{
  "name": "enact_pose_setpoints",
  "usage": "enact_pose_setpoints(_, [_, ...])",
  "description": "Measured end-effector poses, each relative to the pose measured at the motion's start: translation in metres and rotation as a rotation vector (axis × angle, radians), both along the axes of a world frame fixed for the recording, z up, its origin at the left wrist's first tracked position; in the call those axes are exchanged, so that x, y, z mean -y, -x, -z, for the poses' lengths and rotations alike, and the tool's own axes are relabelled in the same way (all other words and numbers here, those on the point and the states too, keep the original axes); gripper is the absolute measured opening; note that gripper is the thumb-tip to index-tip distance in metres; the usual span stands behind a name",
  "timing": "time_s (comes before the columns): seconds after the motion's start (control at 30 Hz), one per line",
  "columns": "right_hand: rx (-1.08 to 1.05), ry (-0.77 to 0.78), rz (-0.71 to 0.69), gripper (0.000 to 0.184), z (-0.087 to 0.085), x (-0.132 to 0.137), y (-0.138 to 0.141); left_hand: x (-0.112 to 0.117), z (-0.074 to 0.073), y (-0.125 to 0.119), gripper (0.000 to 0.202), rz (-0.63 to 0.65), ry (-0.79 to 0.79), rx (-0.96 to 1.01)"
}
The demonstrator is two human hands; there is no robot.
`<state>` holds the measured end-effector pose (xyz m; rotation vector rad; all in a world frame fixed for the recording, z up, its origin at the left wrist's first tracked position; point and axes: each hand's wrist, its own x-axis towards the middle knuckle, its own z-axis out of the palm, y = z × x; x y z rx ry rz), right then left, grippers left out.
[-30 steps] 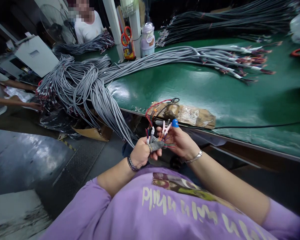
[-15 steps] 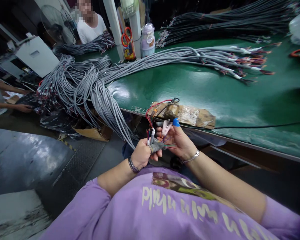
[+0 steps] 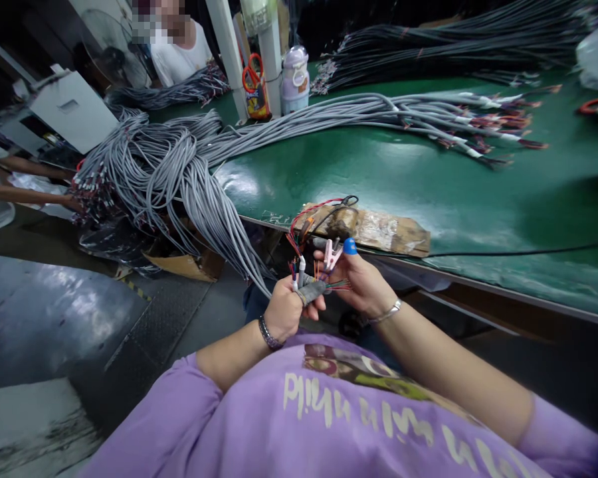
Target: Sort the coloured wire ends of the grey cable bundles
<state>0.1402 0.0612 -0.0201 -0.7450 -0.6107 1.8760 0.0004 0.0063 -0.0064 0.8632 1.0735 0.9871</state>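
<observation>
My left hand (image 3: 285, 311) is closed around a grey cable end (image 3: 301, 269), with a grey cover on its thumb. White sleeving and thin coloured wires (image 3: 339, 285) stick out beyond the grip, some towards my right palm. My right hand (image 3: 366, 282) has a blue cap on its thumb. Its thumb and curled fingers are on either side of a pale pink clip (image 3: 331, 255), which they seem to pinch; the contact is partly hidden. Just beyond, a taped cardboard strip (image 3: 393, 231) lies along the bench edge, with red and black leads (image 3: 303, 226) hanging from it.
A large heap of grey cables (image 3: 169, 166) drapes over the green bench (image 3: 379, 172) at the left. Black cables (image 3: 428, 53) lie behind. A lidded bottle (image 3: 296, 79) and red-handled scissors (image 3: 252, 73) stand by a post. Another person's arms (image 3: 34, 192) reach in from the left.
The pink clip and my right hand have shifted slightly; my left hand keeps its hold on the cable. At the left, the other person's hands have moved towards the heap's wire ends.
</observation>
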Motion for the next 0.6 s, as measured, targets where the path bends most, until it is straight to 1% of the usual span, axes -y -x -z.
enact_pose_setpoints(0.07, [-0.047, 0.005, -0.070, 0.046, 0.0022, -0.0020, 0.0001, 0.0003, 0.0009, -0.0024, 0.044, 0.009, 0.006, 0.006])
enact_pose_setpoints(0.13, [-0.085, 0.016, -0.110, 0.047, 0.0044, -0.0041, 0.0006, 0.0010, 0.0013, -0.0042, 0.044, 0.010, 0.009, 0.017])
enact_pose_setpoints(0.2, [-0.103, 0.042, -0.098, 0.046, 0.0066, -0.0062, 0.0015, 0.0013, 0.0016, -0.0052, 0.044, 0.002, 0.011, 0.023])
enact_pose_setpoints(0.37, [-0.113, 0.136, 0.018, 0.041, 0.0105, -0.0094, 0.0046, 0.0008, 0.0053, -0.0050, 0.041, -0.005, 0.017, 0.030])
enact_pose_setpoints(0.47, [-0.136, 0.114, 0.009, 0.045, 0.0089, -0.0075, 0.0066, 0.0010, 0.0073, -0.0049, 0.039, -0.006, 0.019, 0.027])
enact_pose_setpoints(0.6, [-0.195, 0.090, -0.020, 0.046, 0.0018, -0.0018, 0.0064, 0.0045, 0.0052, -0.0031, 0.039, -0.016, 0.009, 0.029])
